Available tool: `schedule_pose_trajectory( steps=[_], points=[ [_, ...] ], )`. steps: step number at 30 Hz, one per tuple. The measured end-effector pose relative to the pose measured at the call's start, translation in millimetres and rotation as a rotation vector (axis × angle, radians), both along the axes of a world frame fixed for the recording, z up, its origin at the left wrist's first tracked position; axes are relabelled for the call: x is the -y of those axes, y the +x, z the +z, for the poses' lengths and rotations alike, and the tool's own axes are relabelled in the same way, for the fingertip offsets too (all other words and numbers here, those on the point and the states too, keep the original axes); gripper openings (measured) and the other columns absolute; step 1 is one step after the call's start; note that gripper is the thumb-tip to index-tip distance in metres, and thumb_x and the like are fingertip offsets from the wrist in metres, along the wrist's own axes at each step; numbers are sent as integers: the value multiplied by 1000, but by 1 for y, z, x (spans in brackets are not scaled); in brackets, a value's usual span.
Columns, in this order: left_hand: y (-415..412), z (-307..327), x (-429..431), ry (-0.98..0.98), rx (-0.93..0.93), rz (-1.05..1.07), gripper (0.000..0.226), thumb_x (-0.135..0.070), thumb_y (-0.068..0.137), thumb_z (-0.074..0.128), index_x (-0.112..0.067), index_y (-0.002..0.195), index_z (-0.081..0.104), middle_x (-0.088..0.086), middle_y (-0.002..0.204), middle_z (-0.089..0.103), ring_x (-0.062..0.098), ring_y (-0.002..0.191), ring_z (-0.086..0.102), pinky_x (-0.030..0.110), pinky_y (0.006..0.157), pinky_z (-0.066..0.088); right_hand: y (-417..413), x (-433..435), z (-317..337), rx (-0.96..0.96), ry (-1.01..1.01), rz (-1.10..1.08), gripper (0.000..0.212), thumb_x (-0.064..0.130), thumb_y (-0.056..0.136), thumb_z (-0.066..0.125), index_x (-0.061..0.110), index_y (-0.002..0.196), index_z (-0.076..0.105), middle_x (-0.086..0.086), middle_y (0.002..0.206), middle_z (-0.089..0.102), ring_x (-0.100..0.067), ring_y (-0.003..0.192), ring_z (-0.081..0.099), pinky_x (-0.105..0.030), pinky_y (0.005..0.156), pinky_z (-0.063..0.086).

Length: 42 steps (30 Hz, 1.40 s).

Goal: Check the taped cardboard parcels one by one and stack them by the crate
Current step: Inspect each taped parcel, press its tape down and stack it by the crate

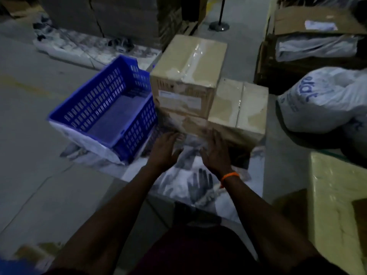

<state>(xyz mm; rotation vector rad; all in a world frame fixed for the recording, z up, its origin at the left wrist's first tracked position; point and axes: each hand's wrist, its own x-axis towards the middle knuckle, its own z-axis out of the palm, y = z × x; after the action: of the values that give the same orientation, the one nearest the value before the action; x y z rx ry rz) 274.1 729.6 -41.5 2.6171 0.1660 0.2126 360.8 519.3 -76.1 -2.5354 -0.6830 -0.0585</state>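
Dim warehouse floor (29, 120), blue crate (93, 104), taped parcels (186, 76) stacked just beside

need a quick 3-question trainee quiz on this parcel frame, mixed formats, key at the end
1. True or false: the blue crate holds a parcel.
2. Which wrist wears the orange band? A) left B) right C) both
3. Fill in: the top parcel is sealed along its top with clear ___.

Key: 1 false; 2 B; 3 tape.
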Motion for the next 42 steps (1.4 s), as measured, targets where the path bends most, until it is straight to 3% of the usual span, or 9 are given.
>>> schedule_pose_trajectory(
  steps=[4, 9, 19, 26, 31, 33, 36, 38, 42],
  points=[
    [-49, -41, 50, 79, -61, -56, 61, -49, 97, 47, -5, 139, 55, 20, 136, 58, 41, 122, 56, 49, 99, 47, -60, 57, -25, -35, -79, 7, 80, 54, 103, 37, 6, 163, 16, -18, 170, 15, -35, 158, 15, -50, 127, 17],
    [-96, -60, 124, 159, -157, -148, 63, -53, 97, 41, -11, 144, 52, 18, 146, 53, 41, 135, 49, 64, 104, 41, -129, 147, -47, -73, -140, -44, 79, 56, 102, 38, 8, 163, 21, -21, 168, 23, -37, 156, 21, -54, 121, 29],
    [-91, -60, 280, 171, -150, -390, 61, -50, 99, 42, -10, 143, 52, 17, 146, 54, 40, 136, 48, 61, 103, 45, -175, 325, -59, -156, -55, -413, 80, 58, 98, 37, 8, 160, 30, -22, 165, 31, -39, 153, 27, -55, 122, 29],
    [-44, -51, 490, 145, -136, -744, 62, -51, 99, 43, -9, 144, 52, 15, 143, 56, 35, 133, 49, 48, 107, 46, -191, 490, -37, -9, 143, -742, 67, 45, 101, 49, 7, 156, 38, -19, 163, 35, -35, 155, 24, -55, 122, 29],
    [-48, -49, 630, 45, -157, -966, 54, -38, 100, 57, -11, 146, 49, 15, 145, 52, 35, 133, 48, 47, 101, 49, -218, 588, -46, 9, -53, -909, 72, 26, 89, 66, 13, 155, 41, -15, 164, 33, -37, 154, 24, -62, 119, 25],
    [-53, -50, 666, 48, -165, -1064, 54, -38, 101, 55, -14, 148, 45, 15, 149, 47, 35, 136, 44, 46, 100, 50, -237, 626, -59, -98, -159, -991, 79, 33, 86, 68, 22, 158, 37, -10, 168, 26, -39, 154, 23, -63, 117, 25],
    [-55, -50, 702, 24, -228, -1124, 55, -36, 102, 54, -15, 151, 41, 14, 154, 41, 33, 141, 37, 45, 104, 45, -281, 669, -87, -76, -164, -1034, 64, 52, 89, 60, 23, 146, 57, -14, 160, 42, -41, 149, 33, -69, 114, 21],
    [-49, -50, 720, 31, -255, -1106, 57, -34, 101, 57, -13, 151, 42, 16, 154, 40, 34, 141, 36, 45, 107, 44, -309, 681, -96, -36, -153, -1025, 57, 53, 92, 51, 24, 139, 65, -11, 155, 51, -38, 147, 37, -72, 116, 18],
    [-29, -59, 747, 72, -317, -1051, 53, -29, 94, 64, -10, 142, 52, 23, 147, 46, 44, 130, 45, 49, 99, 49, -343, 688, -84, -89, -62, -1111, 49, 50, 94, 52, 32, 136, 67, -8, 161, 43, -38, 151, 30, -68, 118, 14]
  ],
)
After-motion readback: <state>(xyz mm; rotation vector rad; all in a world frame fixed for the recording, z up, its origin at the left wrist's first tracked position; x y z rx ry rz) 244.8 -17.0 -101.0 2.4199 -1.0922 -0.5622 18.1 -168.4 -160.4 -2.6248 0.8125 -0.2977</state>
